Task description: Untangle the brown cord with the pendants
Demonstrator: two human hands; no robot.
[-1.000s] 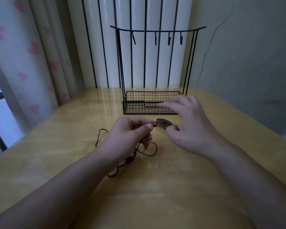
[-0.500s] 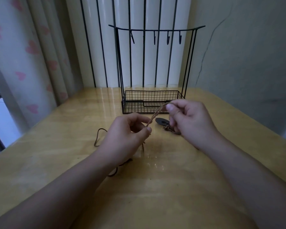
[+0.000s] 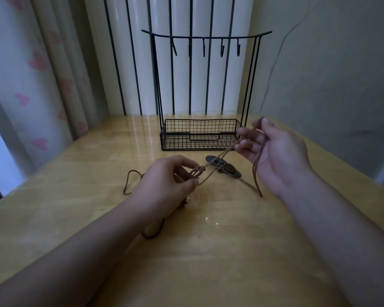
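A: Cord (image 3: pixel 218 156), brown, thin. Where does it sit?

B: Strung taut between both hands above the table (image 3: pixel 75 207). A knot (image 3: pixel 196 172) of small loops sits at the left end of the taut run. From there two strands rise to the right.

A: Left hand (image 3: pixel 166 185)?

B: Fingers curled, thumb and forefinger pinching the cord right at the knot. More cord trails out behind that hand: a loop lying flat on the table to its left, another bit showing under the wrist.

A: Right hand (image 3: pixel 275 156)?

B: Raised higher, palm turned toward the left. Fingers bent and slightly spread, cord caught between thumb tip and fingers. A doubled length hangs down across the palm, its end near the table surface.

A: Pendants (image 3: pixel 223 167)?

B: Dark, flat, oval pieces. They lie on the table between the two hands, under the taut strands. Cord passes through them; exact count is hard to tell.

A: Beyond that?

B: Black wire rack (image 3: pixel 201 134) stands behind, near the wall: mesh basket at the base, bar with hooks on top. Right fingertips overlap the basket's right corner in view; contact cannot be judged. Curtain (image 3: pixel 31 74) with pink hearts hangs at the left.
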